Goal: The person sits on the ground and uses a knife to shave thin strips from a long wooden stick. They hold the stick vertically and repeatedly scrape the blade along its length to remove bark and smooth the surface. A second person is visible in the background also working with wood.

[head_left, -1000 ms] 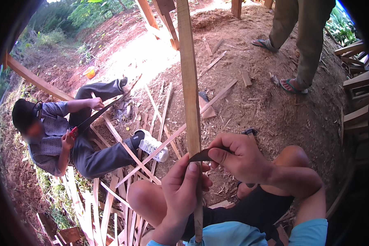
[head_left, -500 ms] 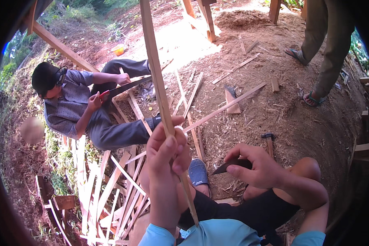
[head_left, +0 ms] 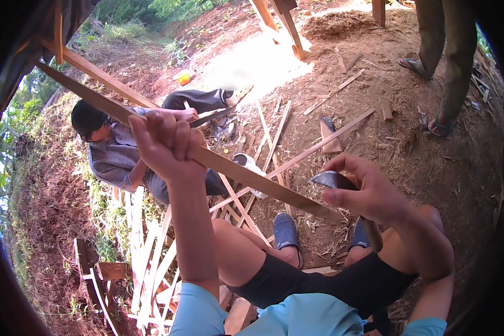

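Note:
A long, flat wooden strip (head_left: 246, 175) runs slantwise across the view, from the upper left down to near my right hand. My left hand (head_left: 171, 140) is wrapped round it in a fist, left of the middle. In my right hand (head_left: 367, 190) is a knife with a short, wide dark blade (head_left: 333, 180), its edge catching the light. The knife's handle (head_left: 372, 235) sticks out below the palm. Blade and strip end lie close together; the blade appears just above the strip, and I cannot tell whether they touch.
A seated co-worker (head_left: 115, 154) at the left holds a saw (head_left: 211, 116), partly hidden by my strip. Another person's legs (head_left: 451, 67) stand at the far right. Wooden strips (head_left: 151, 252) are heaped at the lower left. A hatchet-like tool (head_left: 329, 134) lies among wood shavings ahead.
My left hand has moved left and up, turning the strip from nearly upright to a slant, its broad face showing. My right hand has risen slightly and tilted the knife. The view has shifted left.

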The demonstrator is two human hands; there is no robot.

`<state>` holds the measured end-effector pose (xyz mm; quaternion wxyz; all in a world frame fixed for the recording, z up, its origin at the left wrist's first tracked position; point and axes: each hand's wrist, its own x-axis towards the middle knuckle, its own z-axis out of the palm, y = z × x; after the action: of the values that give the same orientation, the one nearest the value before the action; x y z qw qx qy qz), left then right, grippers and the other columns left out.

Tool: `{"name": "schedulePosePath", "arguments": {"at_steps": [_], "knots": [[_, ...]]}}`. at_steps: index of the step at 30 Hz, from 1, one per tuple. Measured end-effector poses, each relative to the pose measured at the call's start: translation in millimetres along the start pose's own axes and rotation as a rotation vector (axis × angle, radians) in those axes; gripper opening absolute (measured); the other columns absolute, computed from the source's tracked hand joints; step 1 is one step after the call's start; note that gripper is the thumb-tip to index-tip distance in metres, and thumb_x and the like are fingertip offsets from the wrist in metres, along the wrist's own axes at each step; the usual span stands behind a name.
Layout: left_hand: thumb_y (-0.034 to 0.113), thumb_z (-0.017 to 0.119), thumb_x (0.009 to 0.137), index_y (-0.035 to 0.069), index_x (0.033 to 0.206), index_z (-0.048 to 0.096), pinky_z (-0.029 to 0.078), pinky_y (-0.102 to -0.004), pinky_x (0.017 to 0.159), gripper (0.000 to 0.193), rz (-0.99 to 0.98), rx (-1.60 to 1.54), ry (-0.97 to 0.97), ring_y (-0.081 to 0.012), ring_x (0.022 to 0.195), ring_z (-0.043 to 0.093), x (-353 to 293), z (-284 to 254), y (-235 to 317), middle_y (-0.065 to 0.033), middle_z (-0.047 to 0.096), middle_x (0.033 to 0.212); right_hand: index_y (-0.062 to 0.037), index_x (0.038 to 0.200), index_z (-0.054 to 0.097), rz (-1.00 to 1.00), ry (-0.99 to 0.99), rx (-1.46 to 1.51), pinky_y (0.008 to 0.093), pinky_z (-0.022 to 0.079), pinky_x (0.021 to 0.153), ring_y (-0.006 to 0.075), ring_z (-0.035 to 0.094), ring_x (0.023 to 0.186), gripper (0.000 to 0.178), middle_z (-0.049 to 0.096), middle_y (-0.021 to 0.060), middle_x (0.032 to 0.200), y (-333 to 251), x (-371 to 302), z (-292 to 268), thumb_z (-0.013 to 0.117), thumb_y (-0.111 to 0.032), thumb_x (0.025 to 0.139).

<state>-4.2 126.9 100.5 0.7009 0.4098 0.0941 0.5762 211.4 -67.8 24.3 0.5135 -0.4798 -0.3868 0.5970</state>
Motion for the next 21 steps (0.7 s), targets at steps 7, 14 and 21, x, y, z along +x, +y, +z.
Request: {"name": "schedulePosePath", "arguments": {"at_steps": [7, 14, 21], "knots": [[0.053, 0.029, 0.095, 0.012, 0.078, 0.049, 0.029, -0.0272, 0.040, 0.049, 0.283, 0.099, 0.042, -0.0115, 0.039, 0.028, -54.0, -3.3, -64.5, 0.0011, 0.028, 0.049, -0.0044, 0.090, 0.057, -0.032, 0.358, -0.160, 0.0199, 0.037, 0.055, 0.0023, 0.044, 0.063, 0.012, 0.051, -0.0042, 0.072, -7.6, -6.6, -29.9, 0.061, -0.013, 0.083], [0.035, 0.023, 0.101, 0.003, 0.095, 0.048, 0.040, -0.0340, 0.089, 0.041, 0.161, 0.487, 0.067, -0.0199, 0.091, 0.053, -114.6, -5.5, -107.9, -0.0103, 0.054, 0.092, -0.0082, 0.096, 0.053, 0.158, 0.234, -0.089, 0.0167, 0.031, 0.040, 0.0016, 0.043, 0.055, 0.012, 0.050, -0.0033, 0.072, 7.5, -1.0, 3.1, 0.057, -0.013, 0.086], [0.031, 0.034, 0.099, 0.007, 0.113, 0.049, 0.033, -0.0330, 0.104, 0.032, -0.229, 0.038, 0.285, -0.0170, 0.120, 0.043, -194.3, -0.4, -178.9, -0.0073, 0.048, 0.127, -0.0119, 0.109, 0.045, 0.235, 0.360, -0.055, 0.0156, 0.031, 0.034, 0.0025, 0.041, 0.051, 0.020, 0.053, 0.0022, 0.088, 35.0, 16.9, -2.8, 0.047, -0.024, 0.093]]}}
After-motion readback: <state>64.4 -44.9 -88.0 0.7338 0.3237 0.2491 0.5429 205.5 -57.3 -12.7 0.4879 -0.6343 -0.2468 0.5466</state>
